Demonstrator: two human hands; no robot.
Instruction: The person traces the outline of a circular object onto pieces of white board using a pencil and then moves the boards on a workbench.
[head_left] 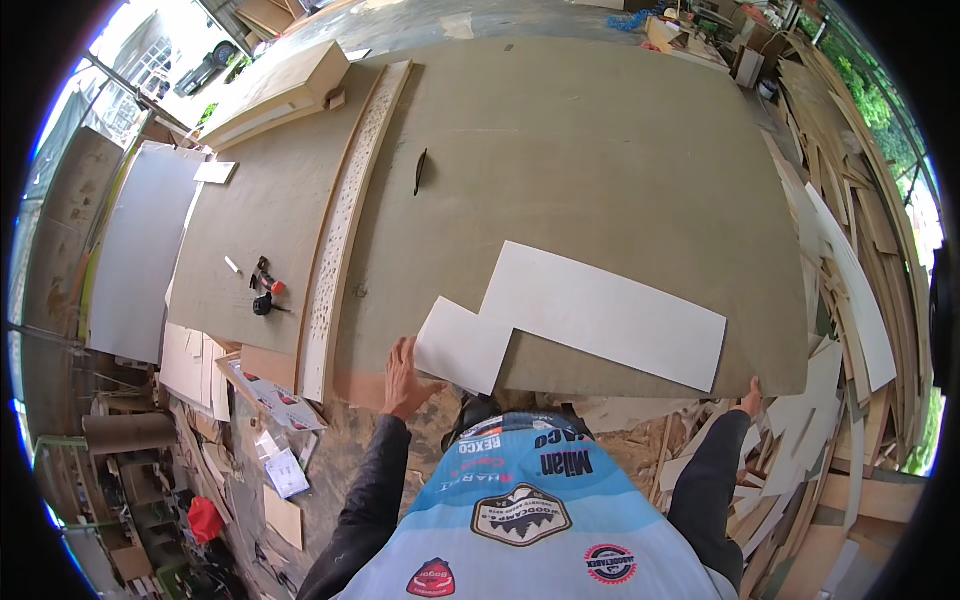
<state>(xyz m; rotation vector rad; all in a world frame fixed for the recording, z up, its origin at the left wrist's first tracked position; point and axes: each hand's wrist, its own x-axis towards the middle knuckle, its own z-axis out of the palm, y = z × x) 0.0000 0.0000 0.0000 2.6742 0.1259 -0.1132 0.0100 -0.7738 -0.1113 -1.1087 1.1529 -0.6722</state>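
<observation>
A white, step-shaped board [610, 315] lies flat along the near edge of the large brown tabletop [600, 170]. Its smaller left part [465, 345] meets the wider right part at a notch; I cannot tell whether they are one piece. Beside that smaller part is my left hand [405, 382], fingers stretched and thumb apart, close to the board's left edge with nothing in its grasp. My right hand [750, 397] is at the tabletop's near right corner, to the right of the board. Its thumb points up there, and its other fingers are hidden.
A long wooden strip [350, 210] crosses the table left of the board. Beyond it lie a tape measure [263, 304] and a red-and-black tool [270, 284]. A wooden box [280, 95] stands far left. Stacked planks [875, 230] line the right side.
</observation>
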